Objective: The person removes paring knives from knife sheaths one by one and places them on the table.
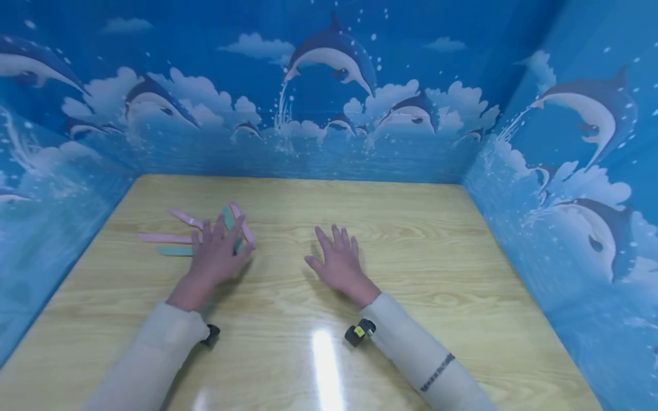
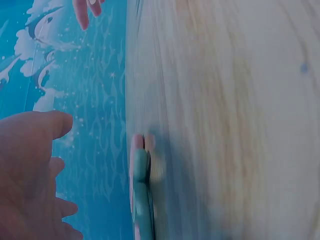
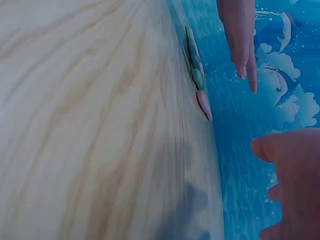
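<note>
Several flat pink and teal strips [image 1: 177, 235] lie fanned on the wooden table [image 1: 411, 240] at the left. My left hand [image 1: 218, 251] hovers over the right part of the fan with fingers spread and straight, covering some strips. In the left wrist view a teal strip [image 2: 141, 192] lies beside a pink one, apart from the hand [image 2: 30, 175]. My right hand [image 1: 339, 260] is flat and spread over bare wood at the middle, holding nothing. The right wrist view shows the strips [image 3: 196, 80] edge-on beyond it.
Blue dolphin-print walls [image 1: 329, 114] enclose the table at the back, left and right. A small black device [image 1: 360, 331] sits on the right wrist, another [image 1: 211, 334] on the left. A glare patch lies on the wood near the front.
</note>
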Available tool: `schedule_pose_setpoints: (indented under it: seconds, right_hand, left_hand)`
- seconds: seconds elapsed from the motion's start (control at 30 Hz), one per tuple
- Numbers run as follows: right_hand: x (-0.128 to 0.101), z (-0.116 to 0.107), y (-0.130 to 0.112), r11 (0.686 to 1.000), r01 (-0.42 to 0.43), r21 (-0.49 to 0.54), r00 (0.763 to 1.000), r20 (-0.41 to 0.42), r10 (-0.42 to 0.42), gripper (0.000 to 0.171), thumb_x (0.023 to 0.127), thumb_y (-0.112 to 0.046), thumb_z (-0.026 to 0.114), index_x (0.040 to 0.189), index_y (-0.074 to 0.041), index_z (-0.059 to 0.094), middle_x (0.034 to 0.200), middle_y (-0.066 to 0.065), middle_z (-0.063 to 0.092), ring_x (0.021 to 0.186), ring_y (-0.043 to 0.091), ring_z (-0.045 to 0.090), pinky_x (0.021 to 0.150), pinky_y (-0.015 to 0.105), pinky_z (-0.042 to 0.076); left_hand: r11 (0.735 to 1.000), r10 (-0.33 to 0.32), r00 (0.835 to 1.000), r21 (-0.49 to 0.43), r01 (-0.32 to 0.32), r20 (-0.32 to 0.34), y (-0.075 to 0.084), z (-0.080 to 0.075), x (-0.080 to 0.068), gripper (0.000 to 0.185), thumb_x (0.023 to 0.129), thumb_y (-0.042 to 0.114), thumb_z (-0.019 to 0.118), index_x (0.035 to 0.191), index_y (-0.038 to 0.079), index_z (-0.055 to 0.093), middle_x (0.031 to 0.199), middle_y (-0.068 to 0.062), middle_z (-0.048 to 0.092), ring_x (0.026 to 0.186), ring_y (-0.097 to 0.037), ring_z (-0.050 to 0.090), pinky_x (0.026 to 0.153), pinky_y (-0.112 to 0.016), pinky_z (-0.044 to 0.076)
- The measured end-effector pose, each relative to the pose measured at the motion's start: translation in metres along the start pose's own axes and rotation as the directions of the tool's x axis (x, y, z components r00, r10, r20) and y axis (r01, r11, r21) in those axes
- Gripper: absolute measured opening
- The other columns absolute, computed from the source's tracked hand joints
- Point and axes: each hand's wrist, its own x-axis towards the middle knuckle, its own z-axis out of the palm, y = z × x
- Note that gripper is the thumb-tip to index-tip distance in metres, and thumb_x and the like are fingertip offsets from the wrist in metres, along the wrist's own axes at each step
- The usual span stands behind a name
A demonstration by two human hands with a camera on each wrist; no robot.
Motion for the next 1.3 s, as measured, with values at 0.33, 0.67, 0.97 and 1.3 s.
schedule_pose_setpoints:
  seconds: [0.33,0.67,0.97,1.3]
  right_hand:
    - [0.013,0.01,-0.03,0.999,0.04,0.009,0.999,0.026,-0.04,0.073,0.097,-0.056,0.046,0.156,-0.021,0.021,0.159,0.021,0.013,0.146,0.041,0.006,0.118,0.059,0.006]
    - [0.024,0.017,-0.048,0.998,0.053,-0.019,0.998,-0.021,-0.053,0.07,0.095,-0.053,0.052,0.152,-0.018,0.03,0.155,0.019,0.025,0.145,0.038,0.018,0.117,0.058,0.013]
    - [0.04,0.021,-0.071,0.997,0.07,-0.026,0.995,-0.063,-0.072,0.068,0.092,-0.049,0.06,0.147,-0.015,0.038,0.15,0.016,0.035,0.141,0.032,0.027,0.117,0.052,0.017]
    - [0.051,0.029,-0.085,0.998,0.061,-0.015,0.994,-0.09,-0.062,0.064,0.091,-0.047,0.064,0.142,-0.014,0.045,0.144,0.012,0.043,0.135,0.027,0.039,0.114,0.049,0.024]
  left_hand:
    - [1.0,-0.029,1.0,-0.007,0.029,0.005,-0.018,-0.01,-0.001,0.071,0.102,0.055,0.034,0.157,0.018,0.008,0.156,-0.032,-0.003,0.138,-0.059,-0.007,0.106,-0.074,-0.009]
    - [0.999,-0.04,0.999,-0.035,0.04,0.005,-0.025,-0.012,0.002,0.068,0.102,0.048,0.039,0.156,0.014,0.014,0.155,-0.034,0.0,0.138,-0.059,-0.003,0.108,-0.073,-0.005]
    - [0.999,-0.021,1.0,-0.039,0.021,0.004,-0.039,-0.016,0.015,0.067,0.102,0.044,0.043,0.155,0.01,0.019,0.154,-0.036,0.005,0.137,-0.06,0.0,0.109,-0.072,-0.002]
    - [1.0,0.009,1.0,-0.005,-0.009,-0.007,-0.042,-0.013,0.028,0.058,0.103,0.034,0.046,0.151,0.008,0.029,0.153,-0.036,0.011,0.138,-0.06,-0.002,0.11,-0.071,-0.002]
